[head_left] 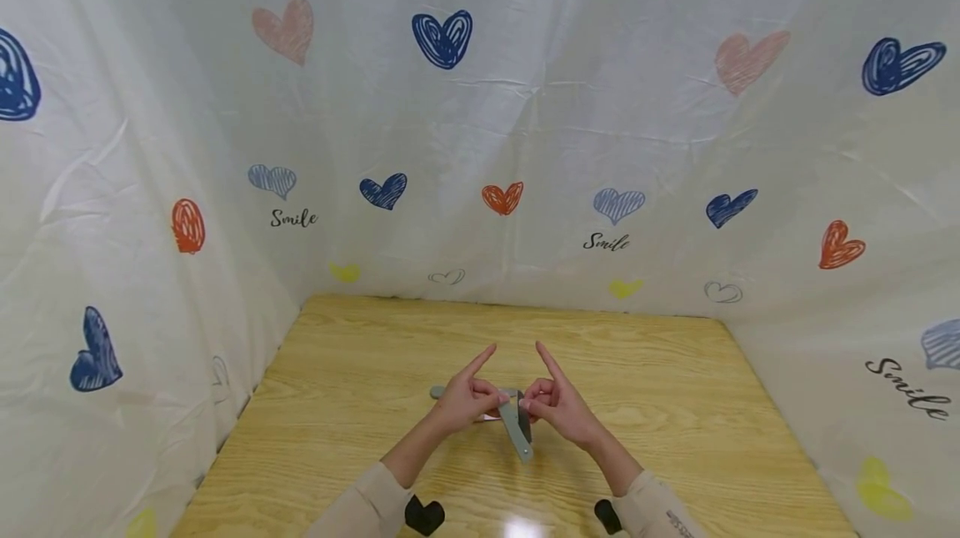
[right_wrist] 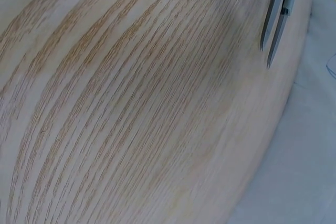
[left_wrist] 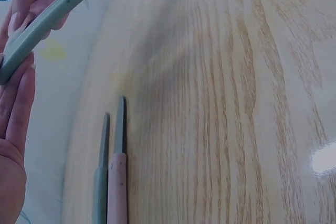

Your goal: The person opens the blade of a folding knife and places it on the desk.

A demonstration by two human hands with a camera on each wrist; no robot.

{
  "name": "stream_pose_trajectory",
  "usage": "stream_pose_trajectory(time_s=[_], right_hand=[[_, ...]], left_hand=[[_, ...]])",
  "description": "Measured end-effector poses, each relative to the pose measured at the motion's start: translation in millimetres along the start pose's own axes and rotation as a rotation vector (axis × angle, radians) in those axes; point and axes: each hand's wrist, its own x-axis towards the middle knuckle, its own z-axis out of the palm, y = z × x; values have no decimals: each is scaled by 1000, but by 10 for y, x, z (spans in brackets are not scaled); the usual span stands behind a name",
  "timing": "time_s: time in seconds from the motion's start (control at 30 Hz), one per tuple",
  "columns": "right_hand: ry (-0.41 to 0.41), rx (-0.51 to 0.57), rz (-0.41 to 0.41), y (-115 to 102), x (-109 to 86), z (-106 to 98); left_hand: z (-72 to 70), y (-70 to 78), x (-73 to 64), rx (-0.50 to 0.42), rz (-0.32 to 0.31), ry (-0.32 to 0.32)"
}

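Note:
Between both hands is a folding knife (head_left: 514, 431) with a grey-green handle, its dark blade part-way out so the two make a narrow V. My left hand (head_left: 461, 402) pinches the handle near its upper end. Thumb and fingers of my right hand (head_left: 566, 411) pinch at the blade side. Both index fingers point up and outward. The handle also shows in the left wrist view, with fingers around it. Beneath lie a green-handled knife (left_wrist: 101, 192) and a pink-handled knife (left_wrist: 117, 182), side by side with dark blades out. The right wrist view shows no hand.
The wood-grain table (head_left: 360, 354) runs back to a white curtain (head_left: 502, 121) printed with hearts, which also hangs along both sides. Light glares off the table's near edge. Black straps (head_left: 424, 515) show at the sleeves.

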Motion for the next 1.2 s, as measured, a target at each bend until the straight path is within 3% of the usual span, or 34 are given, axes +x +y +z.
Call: stream_pose_trajectory(time_s=[0.2,0.3,0.4,0.63,0.73,0.9,1.2], right_hand=[[-1,-7,32,-21,1,8],[18,-13,35,-29,1,3],[74,-8,33,-31,-1,-12],[235,73,41,-26,-10,-65],[301,109,43,-39,0,-68],[437,173,54,-66,34,-32],[694,310,24,-124,101,150]], left_hand=[[-25,-20,-9,-1,25,-34],[-35,-44,-23,-14,23,-12],[-52,-60,-55,-40,12,58],[-132,-94,-128,-89,-10,312],[-168,-105,-140,-107,9,406],[-193,-95,-169,-149,38,489],[-137,15,-203,-289,-32,637]])
